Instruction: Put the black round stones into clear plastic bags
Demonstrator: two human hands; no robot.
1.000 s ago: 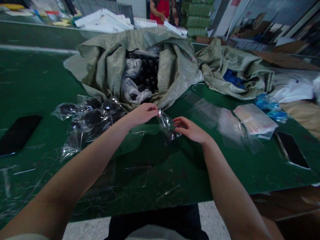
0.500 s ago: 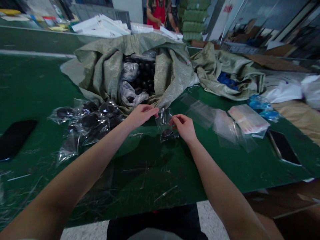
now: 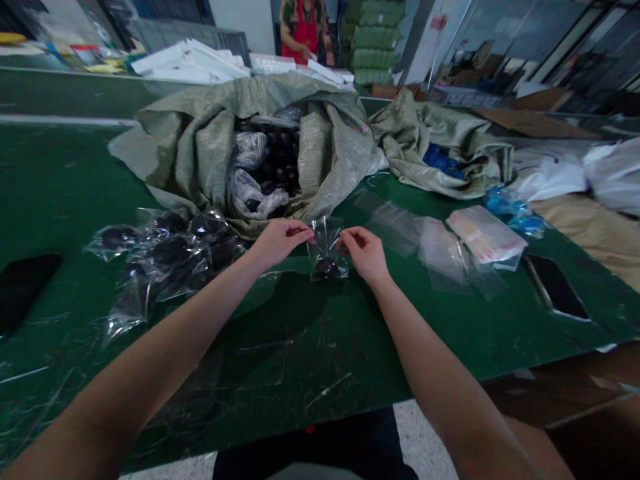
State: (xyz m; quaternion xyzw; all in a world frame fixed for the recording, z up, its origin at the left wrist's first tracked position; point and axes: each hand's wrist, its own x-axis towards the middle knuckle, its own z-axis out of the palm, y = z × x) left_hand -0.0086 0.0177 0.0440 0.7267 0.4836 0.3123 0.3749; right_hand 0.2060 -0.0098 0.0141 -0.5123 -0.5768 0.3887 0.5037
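One dark object (image 3: 327, 267) (details blurred) sits in a clear bag (image 3: 327, 239).

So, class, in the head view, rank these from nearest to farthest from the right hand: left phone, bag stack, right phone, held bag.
1. Held bag: between left hand and right hand.
2. Bag stack: rightward.
3. Right phone: farther right.
4. Left phone: far left.

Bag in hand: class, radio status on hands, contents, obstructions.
Left hand and right hand holding bag, opposite edges. Black piece inside, low. Sack just beyond, not blocking.
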